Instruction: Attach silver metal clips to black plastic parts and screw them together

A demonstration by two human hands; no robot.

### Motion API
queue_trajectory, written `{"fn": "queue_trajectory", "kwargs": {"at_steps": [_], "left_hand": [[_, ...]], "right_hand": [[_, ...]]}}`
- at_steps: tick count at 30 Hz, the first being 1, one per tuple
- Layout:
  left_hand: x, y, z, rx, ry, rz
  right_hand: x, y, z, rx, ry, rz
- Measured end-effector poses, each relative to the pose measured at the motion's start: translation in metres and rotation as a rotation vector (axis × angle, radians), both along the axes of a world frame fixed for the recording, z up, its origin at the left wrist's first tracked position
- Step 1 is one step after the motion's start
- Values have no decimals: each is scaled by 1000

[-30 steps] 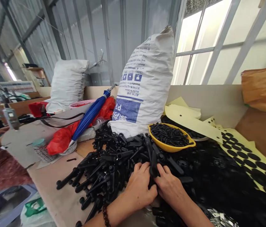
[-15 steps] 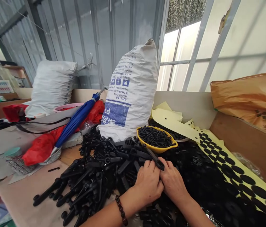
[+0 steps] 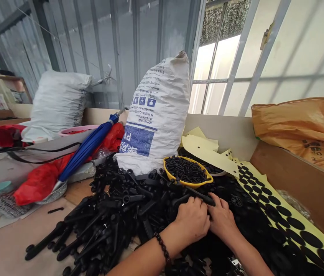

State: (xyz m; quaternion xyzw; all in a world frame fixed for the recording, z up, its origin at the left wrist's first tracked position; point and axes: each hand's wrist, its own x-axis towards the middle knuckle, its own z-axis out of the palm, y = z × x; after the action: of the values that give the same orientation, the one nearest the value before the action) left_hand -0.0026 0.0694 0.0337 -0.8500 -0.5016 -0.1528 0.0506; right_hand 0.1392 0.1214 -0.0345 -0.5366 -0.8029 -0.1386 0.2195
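Both hands are together over the heap, closed on one long black plastic arm (image 3: 201, 195) with a rounded end. My left hand (image 3: 192, 219), below a beaded bracelet, wraps its fingers round the near side of the arm. At the arm's rounded right end, my right hand (image 3: 222, 215) grips with thumb and fingers, partly hidden. Similar black plastic arms (image 3: 104, 218) lie piled to the left and in front. Just beyond the hands stands a yellow basket (image 3: 189, 184) full of small black threaded pieces (image 3: 186, 170).
A large white sack (image 3: 157, 115) stands behind the pile. On the left lie a blue umbrella (image 3: 88, 147) and a red bag (image 3: 37, 184). Yellow sheets with black discs (image 3: 285, 211) run along the right, beside a brown board (image 3: 296, 180) and an orange sack (image 3: 302, 126).
Both hands have shifted right together, still holding the black plastic arm. The arm now lies flatter, its rounded end turned toward my right hand. The view has shifted slightly.
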Motion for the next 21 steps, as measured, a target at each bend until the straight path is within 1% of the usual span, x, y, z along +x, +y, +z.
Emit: {"fn": "queue_trajectory", "kwargs": {"at_steps": [4,8,10,13,17,21], "left_hand": [[3,12,3,-20,-36,4],[1,16,4,-13,-58,-40],[-1,16,3,-11,-55,-82],[-4,16,2,-12,-44,-139],[-6,15,-2,-13,-16,-190],[-6,11,-6,-7,34,-219]], "right_hand": [[9,11,-7,-5,29,10],[13,9,-4,49,74,17],[13,5,2,81,104,-6],[12,-2,16,103,138,-28],[11,-10,33,69,167,-19],[14,-20,44,26,230,-20]]}}
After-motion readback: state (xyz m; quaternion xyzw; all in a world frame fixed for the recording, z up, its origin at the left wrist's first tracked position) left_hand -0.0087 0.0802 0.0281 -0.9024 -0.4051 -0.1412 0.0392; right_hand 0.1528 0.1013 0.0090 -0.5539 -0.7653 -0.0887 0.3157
